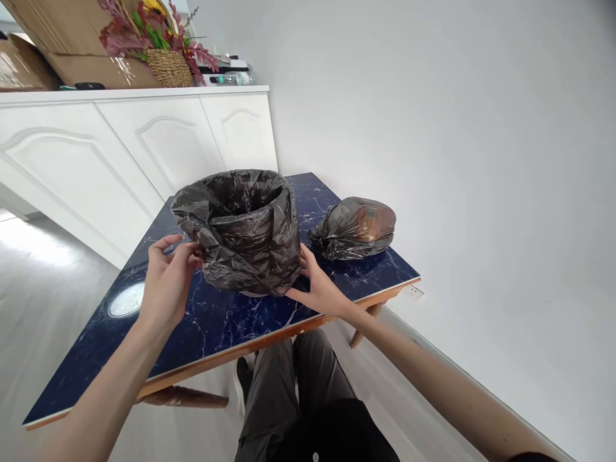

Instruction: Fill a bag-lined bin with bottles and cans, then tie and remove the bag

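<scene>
A small bin lined with a black plastic bag (243, 231) stands in the middle of a dark blue marbled table (226, 321). The bag's edge is folded down over the outside of the bin. My left hand (168, 279) is at the bin's left side, its fingers pinched on the bag's plastic. My right hand (317, 285) rests against the lower right side of the bag, fingers pressed to it. A tied, full black bag (355, 228) lies on the table to the right of the bin.
A white round mark (126, 299) shows on the table's left part. White cabinets (144, 141) stand behind, topped by cardboard boxes (58, 45), a flower basket (166, 58) and a plastic bottle (233, 78). A white wall fills the right side. My legs are below the table's front edge.
</scene>
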A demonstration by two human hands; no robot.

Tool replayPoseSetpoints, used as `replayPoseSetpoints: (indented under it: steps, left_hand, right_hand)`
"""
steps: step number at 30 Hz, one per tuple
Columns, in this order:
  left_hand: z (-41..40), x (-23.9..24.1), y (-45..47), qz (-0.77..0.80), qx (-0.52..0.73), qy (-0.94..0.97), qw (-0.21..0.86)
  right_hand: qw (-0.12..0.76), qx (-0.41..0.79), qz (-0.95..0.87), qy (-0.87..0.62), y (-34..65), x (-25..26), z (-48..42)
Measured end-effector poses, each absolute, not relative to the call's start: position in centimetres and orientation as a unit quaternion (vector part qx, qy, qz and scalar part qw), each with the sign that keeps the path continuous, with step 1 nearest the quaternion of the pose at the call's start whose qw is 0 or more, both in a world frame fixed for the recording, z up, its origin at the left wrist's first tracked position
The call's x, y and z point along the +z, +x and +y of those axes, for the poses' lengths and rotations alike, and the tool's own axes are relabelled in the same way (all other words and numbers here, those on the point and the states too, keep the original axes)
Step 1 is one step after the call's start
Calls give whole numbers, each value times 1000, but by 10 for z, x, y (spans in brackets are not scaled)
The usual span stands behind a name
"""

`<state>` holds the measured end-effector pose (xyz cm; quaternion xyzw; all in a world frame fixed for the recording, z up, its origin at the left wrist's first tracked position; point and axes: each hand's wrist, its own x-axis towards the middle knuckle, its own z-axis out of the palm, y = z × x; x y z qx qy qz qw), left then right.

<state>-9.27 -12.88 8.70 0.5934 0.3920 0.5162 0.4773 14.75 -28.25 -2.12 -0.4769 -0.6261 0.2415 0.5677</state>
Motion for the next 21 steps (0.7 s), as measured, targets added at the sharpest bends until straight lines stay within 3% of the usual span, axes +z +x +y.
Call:
replayPoseSetpoints:
  steps: [6, 11, 15, 21]
  left_hand:
    - [-121, 70, -99, 387, 539, 657, 358]
    - [-96, 43, -112, 424, 482, 706, 299]
    - [-79, 16, -120, 450, 448, 719, 283]
    - [-56, -9, -139, 509, 385, 732, 241]
  right_hand:
    - [594, 196, -591, -509, 155, -25, -283]
    - [661, 13, -525, -536, 160, 31, -303]
    - [579, -99, -635, -502, 146, 95, -308]
    - [391, -118, -788, -461, 137, 145, -255]
